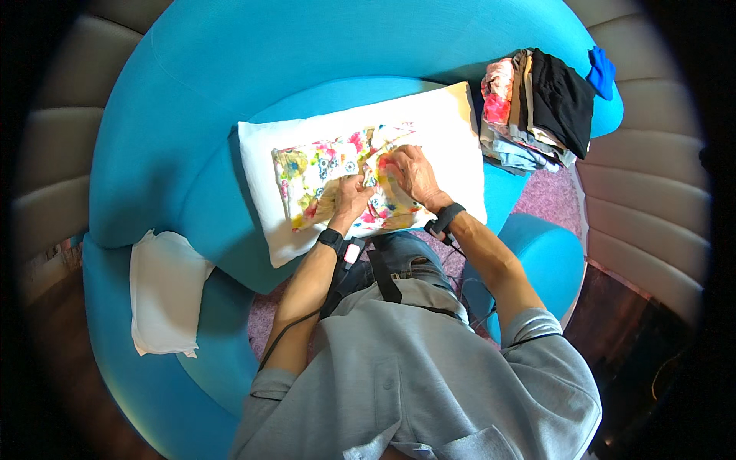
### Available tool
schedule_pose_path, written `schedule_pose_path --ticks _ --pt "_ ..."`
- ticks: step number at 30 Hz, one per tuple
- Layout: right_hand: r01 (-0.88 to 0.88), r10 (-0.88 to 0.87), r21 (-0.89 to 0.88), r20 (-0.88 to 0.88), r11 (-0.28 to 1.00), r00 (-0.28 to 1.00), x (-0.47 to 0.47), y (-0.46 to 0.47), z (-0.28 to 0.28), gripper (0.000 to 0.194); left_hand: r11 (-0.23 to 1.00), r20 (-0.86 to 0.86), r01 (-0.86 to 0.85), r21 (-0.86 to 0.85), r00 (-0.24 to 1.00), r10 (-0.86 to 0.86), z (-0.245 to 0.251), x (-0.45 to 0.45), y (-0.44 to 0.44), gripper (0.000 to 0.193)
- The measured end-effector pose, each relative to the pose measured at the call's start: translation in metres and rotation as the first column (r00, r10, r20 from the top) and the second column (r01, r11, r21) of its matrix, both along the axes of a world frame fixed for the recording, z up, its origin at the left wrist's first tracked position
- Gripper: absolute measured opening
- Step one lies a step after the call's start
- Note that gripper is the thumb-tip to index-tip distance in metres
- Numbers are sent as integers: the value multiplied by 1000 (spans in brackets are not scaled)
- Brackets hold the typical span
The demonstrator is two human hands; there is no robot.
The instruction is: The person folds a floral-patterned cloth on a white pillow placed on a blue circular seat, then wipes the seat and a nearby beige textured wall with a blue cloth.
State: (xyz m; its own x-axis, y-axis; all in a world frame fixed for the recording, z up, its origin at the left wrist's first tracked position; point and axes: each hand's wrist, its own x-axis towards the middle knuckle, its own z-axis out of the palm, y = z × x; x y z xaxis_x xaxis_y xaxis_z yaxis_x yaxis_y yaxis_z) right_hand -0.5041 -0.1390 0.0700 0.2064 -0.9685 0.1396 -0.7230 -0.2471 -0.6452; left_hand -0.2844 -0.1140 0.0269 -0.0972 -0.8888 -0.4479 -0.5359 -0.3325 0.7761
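A piece of floral cloth (325, 167), white with pink, yellow and blue blossoms, lies partly folded on a white pillow (259, 178). My left hand (352, 198) holds the cloth near its middle, thumb and fingers at a raised fold. To the right of it, my right hand (417, 175) has its fingers curled down on the cloth's right part, gripping the fabric. The fingertips of the right hand are partly hidden by its knuckles. Both wrists wear black straps with small devices attached.
The pillow rests on a curved turquoise sofa (201, 98). A stack of folded clothes (560, 98) stands at the right, with a blue cloth (601, 73) beside it. Another white pillow (167, 293) lies at the left. A turquoise armrest-like cushion (543, 247) and pink carpet (546, 198) are at the right.
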Motion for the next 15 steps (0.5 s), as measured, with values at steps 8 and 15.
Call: schedule_pose_path --ticks 8,15 --pt "206 -351 523 194 827 916 5 28 -14 46 957 -135 152 -246 973 -189 1 -21 28 35" --pt "141 -483 695 325 705 813 -19 36 -9 38 966 -161 -227 -123 965 207 -3 -24 -9 20"
